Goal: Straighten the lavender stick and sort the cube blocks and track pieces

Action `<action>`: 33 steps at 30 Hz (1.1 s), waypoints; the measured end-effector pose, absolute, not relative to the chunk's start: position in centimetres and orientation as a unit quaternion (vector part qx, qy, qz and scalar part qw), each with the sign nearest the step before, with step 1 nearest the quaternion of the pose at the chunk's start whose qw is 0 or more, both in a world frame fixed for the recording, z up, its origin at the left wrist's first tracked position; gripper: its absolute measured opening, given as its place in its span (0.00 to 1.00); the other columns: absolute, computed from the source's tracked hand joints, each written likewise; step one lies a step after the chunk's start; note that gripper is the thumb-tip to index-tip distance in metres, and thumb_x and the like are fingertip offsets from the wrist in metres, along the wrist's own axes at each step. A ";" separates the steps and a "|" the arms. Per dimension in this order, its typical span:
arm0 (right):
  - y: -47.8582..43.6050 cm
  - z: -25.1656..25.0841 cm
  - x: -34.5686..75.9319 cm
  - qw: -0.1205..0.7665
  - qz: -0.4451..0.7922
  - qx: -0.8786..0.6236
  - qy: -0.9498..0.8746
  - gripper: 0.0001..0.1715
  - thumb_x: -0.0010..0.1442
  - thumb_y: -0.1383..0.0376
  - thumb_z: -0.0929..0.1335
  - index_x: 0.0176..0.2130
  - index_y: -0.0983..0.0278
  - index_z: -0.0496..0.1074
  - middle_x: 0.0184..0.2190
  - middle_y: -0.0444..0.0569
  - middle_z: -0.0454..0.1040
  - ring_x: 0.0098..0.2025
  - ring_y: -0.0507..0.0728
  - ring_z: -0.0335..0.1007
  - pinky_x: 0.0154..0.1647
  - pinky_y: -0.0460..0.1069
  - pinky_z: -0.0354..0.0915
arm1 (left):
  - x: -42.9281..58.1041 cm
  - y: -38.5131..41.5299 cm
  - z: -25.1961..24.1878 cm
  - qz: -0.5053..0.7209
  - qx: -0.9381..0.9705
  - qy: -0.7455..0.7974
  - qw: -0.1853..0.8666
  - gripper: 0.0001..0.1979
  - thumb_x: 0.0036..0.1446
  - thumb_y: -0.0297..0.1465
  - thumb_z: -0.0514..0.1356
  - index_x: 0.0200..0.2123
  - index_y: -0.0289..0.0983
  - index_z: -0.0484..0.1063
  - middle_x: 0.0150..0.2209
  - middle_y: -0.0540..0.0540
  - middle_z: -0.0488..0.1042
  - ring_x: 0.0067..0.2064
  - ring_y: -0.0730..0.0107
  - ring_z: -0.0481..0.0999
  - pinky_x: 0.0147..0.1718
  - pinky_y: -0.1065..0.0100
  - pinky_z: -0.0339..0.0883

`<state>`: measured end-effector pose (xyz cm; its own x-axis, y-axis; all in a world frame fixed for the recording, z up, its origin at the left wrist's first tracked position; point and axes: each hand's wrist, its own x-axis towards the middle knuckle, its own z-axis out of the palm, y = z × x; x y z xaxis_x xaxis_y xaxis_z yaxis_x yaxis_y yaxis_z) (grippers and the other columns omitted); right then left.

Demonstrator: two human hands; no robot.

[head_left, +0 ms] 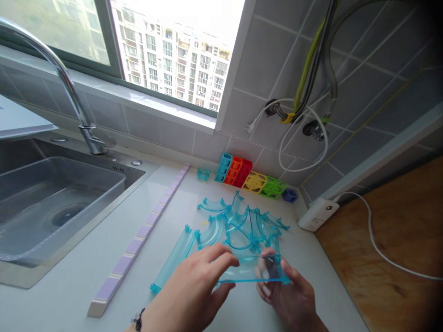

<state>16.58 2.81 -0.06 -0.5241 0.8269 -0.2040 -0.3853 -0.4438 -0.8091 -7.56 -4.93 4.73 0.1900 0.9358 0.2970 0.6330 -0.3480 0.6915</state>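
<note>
both my hands, left hand point(197, 283) and right hand point(285, 288), pinch one clear blue track piece point(245, 272) above the counter point(62, 299); open room lies leftward toward the sink point(51, 207).

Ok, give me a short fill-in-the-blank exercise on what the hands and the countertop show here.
1. Both hands, the left hand and the right hand, hold one clear track piece whose colour is ____.
2. The steel sink lies to the ____ of the hands.
3. A long strip of ____ blocks runs along the counter beside the sink.
4. The red block stands against the tiled ____.

Missing words: blue; left; purple; wall
</note>
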 end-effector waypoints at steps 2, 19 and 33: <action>2.8 0.2 16.9 0.377 0.807 -0.294 -0.347 0.20 0.58 0.47 0.70 0.43 0.57 0.79 0.25 0.48 0.66 0.21 0.54 0.62 0.20 0.49 0.59 | -7.1 -4.8 4.8 0.321 0.737 0.538 0.252 0.16 0.57 0.30 0.68 0.46 0.47 0.71 0.49 0.46 0.77 0.46 0.59 0.79 0.44 0.62 0.74; 2.3 -0.9 15.7 0.319 0.838 -0.225 -0.382 0.20 0.58 0.54 0.74 0.46 0.63 0.77 0.29 0.48 0.75 0.26 0.52 0.69 0.25 0.45 0.64 | -3.9 -5.4 4.1 0.346 0.694 0.533 0.338 0.08 0.59 0.25 0.62 0.40 0.42 0.70 0.42 0.50 0.74 0.43 0.67 0.76 0.43 0.68 0.67; 2.0 0.3 15.2 0.237 0.671 -0.307 -0.633 0.22 0.66 0.51 0.69 0.31 0.65 0.73 0.27 0.45 0.70 0.31 0.53 0.64 0.36 0.47 0.61 | -3.8 -5.7 3.8 0.284 0.715 0.547 0.330 0.09 0.67 0.40 0.59 0.40 0.41 0.70 0.31 0.50 0.77 0.30 0.66 0.74 0.28 0.67 0.60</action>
<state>15.17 2.04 0.35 -0.6997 0.7057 -0.1113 0.0700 -0.0873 -0.9937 -3.78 -5.65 3.81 0.2397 0.9698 0.0449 0.5952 -0.1833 0.7824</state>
